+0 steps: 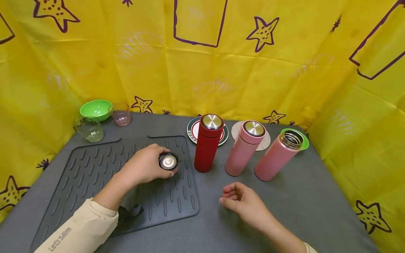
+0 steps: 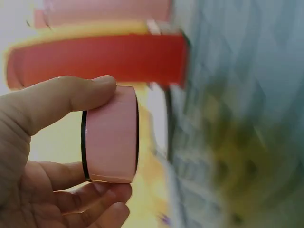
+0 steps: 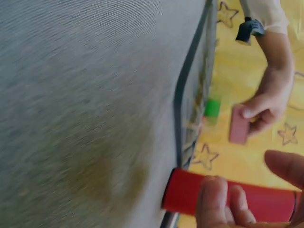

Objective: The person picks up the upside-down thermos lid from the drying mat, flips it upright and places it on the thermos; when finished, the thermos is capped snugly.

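Note:
My left hand [image 1: 146,163] pinches a pink bottle lid [image 2: 111,135] between thumb and fingers, above the dark ridged mat. In the head view the underside of the lid [image 1: 168,161] faces up, showing a silvery disc in a black ring. An uncapped pink thermos [image 1: 276,160] stands at the right with its metal neck bare. My right hand [image 1: 248,205] is over the table in front of the bottles, fingers loosely curled and holding nothing. Nearest to it are a capped pink thermos [image 1: 242,151] and a capped red thermos [image 1: 207,147], both upright.
The grey ridged mat [image 1: 164,200] covers the table's left part. Behind it are a green bowl [image 1: 96,109], a pink glass [image 1: 121,114] and a clear greenish glass [image 1: 91,130]. A dark-rimmed plate [image 1: 192,130], a pale plate [image 1: 266,140] and a green dish [image 1: 305,142] lie behind the bottles.

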The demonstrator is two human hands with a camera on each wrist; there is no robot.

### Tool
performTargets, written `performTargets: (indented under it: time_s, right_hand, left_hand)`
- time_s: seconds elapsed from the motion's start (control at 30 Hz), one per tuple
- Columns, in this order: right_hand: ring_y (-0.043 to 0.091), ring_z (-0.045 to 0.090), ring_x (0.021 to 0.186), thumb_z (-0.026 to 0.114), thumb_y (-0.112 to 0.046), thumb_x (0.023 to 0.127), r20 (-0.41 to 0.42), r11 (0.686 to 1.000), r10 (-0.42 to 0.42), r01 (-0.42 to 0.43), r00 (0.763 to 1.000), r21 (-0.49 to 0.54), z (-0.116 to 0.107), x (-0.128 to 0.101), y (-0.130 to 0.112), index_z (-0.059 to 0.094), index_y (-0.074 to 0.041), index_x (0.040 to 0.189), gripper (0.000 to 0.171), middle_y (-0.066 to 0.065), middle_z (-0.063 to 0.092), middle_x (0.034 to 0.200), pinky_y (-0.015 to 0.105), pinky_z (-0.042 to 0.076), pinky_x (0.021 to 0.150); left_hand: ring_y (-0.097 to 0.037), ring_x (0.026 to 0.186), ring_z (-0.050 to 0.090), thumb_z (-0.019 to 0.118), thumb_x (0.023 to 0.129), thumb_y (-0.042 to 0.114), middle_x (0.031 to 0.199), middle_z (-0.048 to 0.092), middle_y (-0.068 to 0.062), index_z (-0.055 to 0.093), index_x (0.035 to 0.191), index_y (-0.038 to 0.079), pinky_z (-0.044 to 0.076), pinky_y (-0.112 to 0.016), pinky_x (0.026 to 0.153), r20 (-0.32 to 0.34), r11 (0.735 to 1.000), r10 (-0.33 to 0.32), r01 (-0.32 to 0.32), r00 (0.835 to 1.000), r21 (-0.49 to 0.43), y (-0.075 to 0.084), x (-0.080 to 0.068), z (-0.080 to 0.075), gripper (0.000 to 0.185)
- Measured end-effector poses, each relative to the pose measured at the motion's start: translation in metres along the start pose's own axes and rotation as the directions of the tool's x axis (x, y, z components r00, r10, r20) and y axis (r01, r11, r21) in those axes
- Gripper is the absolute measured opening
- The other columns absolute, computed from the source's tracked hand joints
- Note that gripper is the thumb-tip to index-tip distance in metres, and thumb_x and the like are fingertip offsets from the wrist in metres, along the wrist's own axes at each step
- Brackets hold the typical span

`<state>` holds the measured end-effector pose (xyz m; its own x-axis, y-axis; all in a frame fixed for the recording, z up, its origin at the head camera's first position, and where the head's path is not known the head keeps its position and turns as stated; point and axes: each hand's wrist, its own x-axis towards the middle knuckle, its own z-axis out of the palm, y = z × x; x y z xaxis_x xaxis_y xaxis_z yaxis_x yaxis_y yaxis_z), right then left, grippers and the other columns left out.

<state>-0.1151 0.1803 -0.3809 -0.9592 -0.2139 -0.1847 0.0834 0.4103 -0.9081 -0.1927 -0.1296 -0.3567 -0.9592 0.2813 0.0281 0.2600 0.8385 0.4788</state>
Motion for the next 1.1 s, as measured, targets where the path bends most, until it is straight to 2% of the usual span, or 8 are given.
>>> performTargets:
  time_s: [0.13, 0.27, 0.43, 0.53, 0.73, 0.93, 1.03, 1.1]
  right_hand:
    - [0.023, 0.063, 0.092, 0.070, -0.029, 0.091, 0.119, 0.998, -0.028, 0.021, 0.993, 0.058, 0.007, 0.003, -0.012, 0.062, 0.000, 0.116, 0.039, 0.007, 0.066, 0.101, 0.031, 0.052, 0.079]
    - [0.028, 0.064, 0.096, 0.065, -0.032, 0.095, 0.209, 0.987, -0.054, 0.020, 0.976, 0.159, 0.016, 0.009, -0.028, 0.060, 0.000, 0.119, 0.041, 0.010, 0.067, 0.104, 0.034, 0.052, 0.082]
    - [0.025, 0.065, 0.087, 0.067, -0.025, 0.093, 0.270, 0.973, -0.117, 0.056, 0.956, 0.224, 0.027, 0.014, -0.039, 0.063, 0.003, 0.109, 0.032, 0.008, 0.069, 0.094, 0.034, 0.052, 0.078]
    - [0.020, 0.065, 0.085, 0.068, -0.022, 0.093, 0.283, 0.966, -0.137, 0.065, 0.949, 0.249, 0.031, 0.014, -0.041, 0.064, 0.003, 0.108, 0.029, 0.008, 0.070, 0.093, 0.033, 0.053, 0.076]
    - [0.020, 0.065, 0.085, 0.068, -0.022, 0.092, 0.272, 0.968, -0.140, 0.073, 0.952, 0.241, 0.032, 0.013, -0.044, 0.065, 0.003, 0.108, 0.029, 0.008, 0.070, 0.094, 0.031, 0.052, 0.076]
    - [0.017, 0.066, 0.085, 0.078, -0.019, 0.085, 0.135, 0.964, -0.251, 0.234, 0.959, 0.130, 0.034, 0.010, -0.044, 0.066, -0.007, 0.108, 0.029, 0.002, 0.069, 0.097, 0.028, 0.053, 0.076]
    - [0.013, 0.065, 0.087, 0.083, -0.011, 0.078, 0.021, 0.877, -0.477, 0.477, 0.879, -0.056, 0.034, 0.009, -0.042, 0.067, -0.015, 0.108, 0.034, -0.005, 0.068, 0.100, 0.028, 0.054, 0.078]
    - [0.013, 0.063, 0.095, 0.082, -0.004, 0.075, -0.024, 0.742, -0.657, 0.640, 0.754, -0.199, 0.034, 0.009, -0.041, 0.066, -0.015, 0.109, 0.039, -0.005, 0.067, 0.105, 0.028, 0.052, 0.084]
  left_hand:
    - [-0.016, 0.086, 0.059, 0.090, 0.063, 0.035, 0.104, 0.059, -0.001, 0.067, 0.118, 0.007, 0.050, -0.038, 0.076, -0.064, 0.988, 0.155, -0.154, 0.986, 0.027, 0.041, -0.026, -0.004, 0.065]
    - [-0.009, 0.087, 0.055, 0.093, 0.059, 0.031, 0.101, 0.057, 0.006, 0.066, 0.114, 0.012, 0.051, -0.030, 0.076, -0.115, 0.957, 0.291, -0.287, 0.950, 0.046, 0.073, -0.045, -0.002, 0.064]
    - [-0.009, 0.091, 0.051, 0.092, 0.060, 0.029, 0.104, 0.056, 0.008, 0.065, 0.113, 0.015, 0.051, -0.028, 0.075, -0.120, 0.916, 0.400, -0.395, 0.908, 0.070, 0.090, -0.057, 0.006, 0.061]
    - [-0.010, 0.093, 0.051, 0.091, 0.062, 0.029, 0.106, 0.055, 0.007, 0.064, 0.114, 0.015, 0.051, -0.028, 0.075, -0.116, 0.908, 0.420, -0.414, 0.900, 0.072, 0.093, -0.060, 0.008, 0.061]
    - [-0.010, 0.098, 0.050, 0.093, 0.061, 0.031, 0.110, 0.055, 0.007, 0.062, 0.120, 0.016, 0.051, -0.030, 0.079, -0.106, 0.920, 0.391, -0.388, 0.914, 0.051, 0.092, -0.063, 0.008, 0.068]
    - [-0.009, 0.114, 0.047, 0.083, 0.059, 0.068, 0.126, 0.048, 0.009, 0.034, 0.149, 0.019, 0.048, -0.035, 0.090, -0.094, 0.954, 0.236, -0.249, 0.967, -0.169, 0.083, -0.066, 0.009, 0.114]
    - [-0.007, 0.113, 0.048, 0.076, 0.060, 0.075, 0.125, 0.048, 0.013, 0.033, 0.148, 0.023, 0.049, -0.037, 0.088, -0.098, 0.927, 0.156, -0.180, 0.983, -0.329, 0.075, -0.066, 0.010, 0.112]
    - [-0.007, 0.112, 0.050, 0.078, 0.062, 0.071, 0.124, 0.050, 0.013, 0.037, 0.144, 0.023, 0.048, -0.036, 0.088, -0.093, 0.897, 0.143, -0.169, 0.985, -0.407, 0.071, -0.066, 0.012, 0.104]
